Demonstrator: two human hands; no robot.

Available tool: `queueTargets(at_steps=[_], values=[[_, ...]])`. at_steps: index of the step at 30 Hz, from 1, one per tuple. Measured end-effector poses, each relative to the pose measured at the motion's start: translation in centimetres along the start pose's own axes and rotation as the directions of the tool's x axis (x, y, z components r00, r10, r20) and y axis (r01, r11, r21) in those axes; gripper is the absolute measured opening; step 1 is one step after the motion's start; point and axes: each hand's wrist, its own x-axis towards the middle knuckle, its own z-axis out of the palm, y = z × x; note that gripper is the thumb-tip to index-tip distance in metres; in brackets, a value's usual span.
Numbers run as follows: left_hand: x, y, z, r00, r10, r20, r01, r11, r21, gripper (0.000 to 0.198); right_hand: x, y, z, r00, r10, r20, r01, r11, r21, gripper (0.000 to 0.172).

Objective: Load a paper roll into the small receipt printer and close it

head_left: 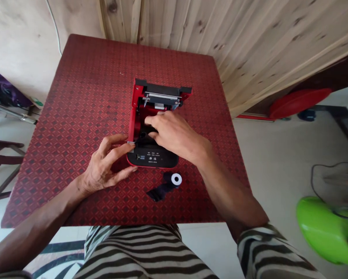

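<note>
A red and black receipt printer (152, 157) stands in the middle of the red patterned table (83, 97) with its lid (163, 91) tipped open at the back. My left hand (104, 166) braces the printer's front left corner, with the forefinger on its side and the thumb at its base. My right hand (174, 133) reaches into the open paper bay with its fingers curled down over something black that I cannot make out. A small roll with a white core (176, 179) lies in front of the printer, a black strip (159, 192) trailing from it.
A wooden plank wall stands behind the table. A green fan base (324, 228) sits on the floor at the right, and a red round object (298, 101) lies by the wall. Chair legs (2, 155) show at the left. My striped clothing is at the near table edge.
</note>
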Motion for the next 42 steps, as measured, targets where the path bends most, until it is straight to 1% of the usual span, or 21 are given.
queueTargets(at_steps=[3,4,6,8,10,12,14,17,18,19,21,23,25,26,28,29,31,33,37,40,42], values=[[0.0,0.0,0.0,1.000,0.003,-0.004,-0.003,1.000,-0.007,0.070,0.0,0.1,0.1,1.000,0.004,0.016,-0.004,0.999,0.037,0.011],[0.0,0.0,0.0,1.000,0.006,-0.007,-0.006,1.000,-0.009,0.070,-0.2,0.2,0.1,1.000,0.001,0.022,-0.003,0.998,0.068,0.013],[0.1,0.0,-0.1,1.000,0.010,-0.008,-0.010,1.000,-0.012,0.069,-0.8,0.3,-0.2,1.000,-0.026,0.002,0.025,0.988,0.153,0.024],[0.1,0.0,-0.1,1.000,0.007,-0.004,-0.007,1.000,-0.010,0.068,-1.9,0.5,-0.8,0.992,-0.104,-0.076,0.120,0.960,0.255,0.040],[0.2,-0.1,-0.1,1.000,0.004,0.001,-0.004,1.000,-0.006,0.068,-3.3,0.7,-1.4,0.965,-0.211,-0.153,0.252,0.904,0.345,0.055],[0.2,-0.1,-0.2,1.000,0.005,0.002,-0.005,1.000,-0.007,0.065,-4.6,0.9,-1.9,0.938,-0.283,-0.198,0.342,0.848,0.406,0.062],[0.2,0.0,-0.4,1.000,0.001,-0.001,-0.001,1.000,-0.014,0.062,-5.6,1.0,-2.1,0.922,-0.300,-0.244,0.379,0.826,0.418,0.056],[1.0,0.5,-1.4,0.999,-0.030,-0.016,0.030,0.999,-0.030,0.061,-6.3,0.8,-1.4,0.892,-0.252,-0.376,0.395,0.838,0.376,0.024],[1.6,0.7,-1.9,0.999,-0.042,-0.022,0.042,0.999,-0.031,0.061,-6.4,0.7,-0.9,0.877,-0.230,-0.422,0.394,0.847,0.357,0.015],[2.4,0.9,-2.4,0.998,-0.048,-0.028,0.047,0.999,-0.028,0.061,-6.5,0.5,-0.4,0.861,-0.204,-0.466,0.386,0.858,0.337,0.012],[4.7,1.0,-3.2,0.998,-0.049,-0.029,0.048,0.999,-0.008,0.061,-6.6,-0.1,0.7,0.825,-0.165,-0.541,0.364,0.887,0.285,0.013],[7.6,0.5,-3.5,1.000,-0.013,-0.028,0.015,0.997,0.074,0.068,-6.8,-0.7,1.7,0.788,-0.151,-0.597,0.344,0.912,0.224,0.016],[10.5,-0.4,-3.2,1.000,-0.010,0.003,0.010,0.990,0.141,0.072,-7.2,-1.1,2.4,0.763,-0.142,-0.631,0.316,0.933,0.171,0.018],[11.6,-0.9,-3.0,1.000,0.006,0.028,-0.009,0.990,0.143,0.075,-7.4,-1.3,2.6,0.752,-0.144,-0.643,0.307,0.940,0.149,0.019],[13.1,-1.7,-2.4,0.994,0.004,0.112,-0.015,0.995,0.097,0.080,-7.9,-1.5,2.9,0.736,-0.145,-0.661,0.289,0.951,0.113,0.022],[13.4,-1.9,-2.3,0.991,-0.006,0.134,-0.004,0.997,0.075,0.079,-8.1,-1.5,3.0,0.731,-0.147,-0.666,0.282,0.954,0.099,0.023],[13.0,-1.8,-2.3,0.988,-0.002,0.157,-0.006,0.999,0.051,0.073,-8.6,-1.6,3.3,0.727,-0.148,-0.670,0.273,0.958,0.084,0.024],[11.7,-1.3,-2.7,0.985,0.047,0.167,-0.056,0.997,0.050,0.072,-8.9,-1.8,3.6,0.717,-0.143,-0.682,0.258,0.964,0.069,0.024],[8.3,-0.2,-3.0,0.958,0.165,0.236,-0.188,0.979,0.076,0.094,-9.0,-2.3,4.3,0.675,-0.135,-0.726,0.209,0.978,0.013,0.023],[6.4,0.1,-2.2,0.959,0.161,0.233,-0.186,0.978,0.089,0.099,-8.9,-2.5,4.6,0.653,-0.131,-0.746,0.211,0.977,0.013,0.023],[5.8,0.1,-1.7,0.961,0.170,0.219,-0.195,0.976,0.098,0.100,-8.8,-2.5,4.7,0.647,-0.123,-0.753,0.224,0.974,0.033,0.022]])
